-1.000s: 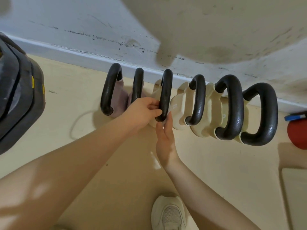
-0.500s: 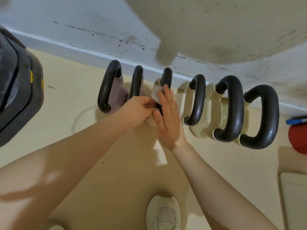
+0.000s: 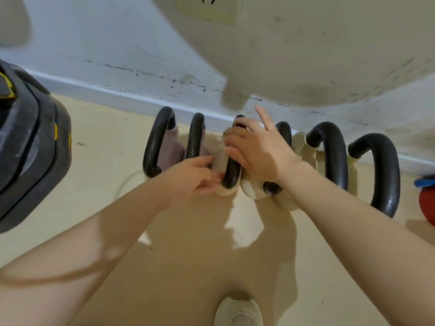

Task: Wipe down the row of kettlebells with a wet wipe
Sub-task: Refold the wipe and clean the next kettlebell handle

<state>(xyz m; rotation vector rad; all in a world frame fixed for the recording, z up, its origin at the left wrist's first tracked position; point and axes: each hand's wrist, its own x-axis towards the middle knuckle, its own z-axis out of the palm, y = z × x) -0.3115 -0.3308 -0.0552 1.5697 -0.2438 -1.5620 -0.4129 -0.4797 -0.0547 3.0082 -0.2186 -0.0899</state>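
Several kettlebells with black handles stand in a row on the floor along the wall: the first [image 3: 154, 144] and second [image 3: 195, 137] have mauve bodies, the others are cream. My right hand [image 3: 256, 151] lies over the top of the third kettlebell's handle [image 3: 231, 171], fingers curled around it and the index finger raised. It presses the white wet wipe [image 3: 219, 157], which shows to the left of the handle. My left hand [image 3: 196, 176] holds the near lower end of this kettlebell. The fourth kettlebell [image 3: 283, 135] is mostly hidden behind my right wrist.
A stack of black weight plates [image 3: 30, 142] stands at the left. A red object with a blue part [image 3: 427, 203] sits at the far right. My shoe [image 3: 237, 311] is below. The fifth kettlebell [image 3: 334, 158] and sixth kettlebell [image 3: 386, 177] stand to the right. A wall socket [image 3: 209, 8] is above.
My right hand has slid with the wipe from the near end of the third handle up over its top. My left hand has dropped slightly toward the handle's near base.
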